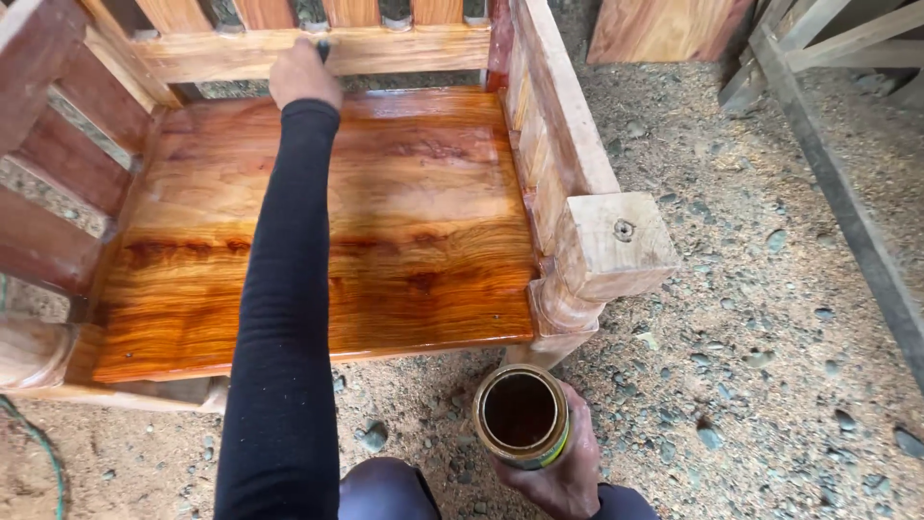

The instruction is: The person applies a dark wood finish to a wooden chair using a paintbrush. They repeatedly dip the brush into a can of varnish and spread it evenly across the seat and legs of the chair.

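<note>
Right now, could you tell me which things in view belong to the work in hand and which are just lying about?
In use:
- wooden chair, seat glossy and wet-looking
- brush, mostly hidden in the left hand, at the chair's back rail
- open jar of dark liquid, held in the right hand

Lying about:
- wooden frames at upper right
- green cord on the gravel, lower left
</note>
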